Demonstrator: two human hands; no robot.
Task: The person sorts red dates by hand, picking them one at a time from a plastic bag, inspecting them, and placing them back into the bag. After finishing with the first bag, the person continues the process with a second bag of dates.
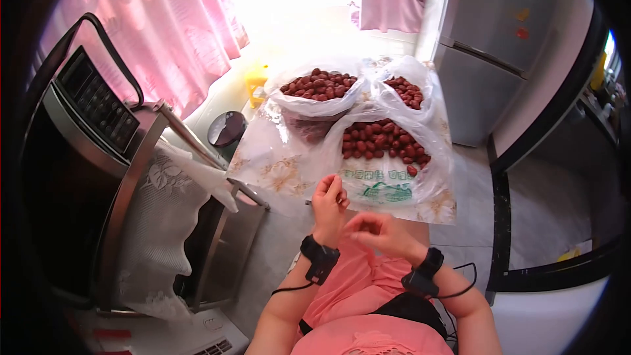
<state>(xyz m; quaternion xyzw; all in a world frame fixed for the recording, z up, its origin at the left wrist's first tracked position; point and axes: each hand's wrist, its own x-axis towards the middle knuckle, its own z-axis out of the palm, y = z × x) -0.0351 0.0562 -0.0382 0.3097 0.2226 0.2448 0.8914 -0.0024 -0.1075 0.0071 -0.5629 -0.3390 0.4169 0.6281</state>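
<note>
Curled fingers close my left hand [330, 205] in front of the table's near edge; whatever it may hold is too small or hidden to make out. Just to its right and a little lower, my right hand [382, 231] has bent fingers pinched towards the left hand, with nothing I can name between them. Beyond both hands, dark red jujubes [378, 137] lie in a white plastic bag [430, 187] with green print. A second pile of jujubes [320, 85] fills a bag behind it on the left. More jujubes [406, 93] sit in a third bag at the back right.
The bags stand on a table with a flowered cover [279, 174]. An oven-like appliance [98, 98] and a lace cloth [158, 223] are at left. A yellow stool [255, 79] stands behind the table. At right are a grey fridge [483, 59] and a dark-framed doorway [501, 223].
</note>
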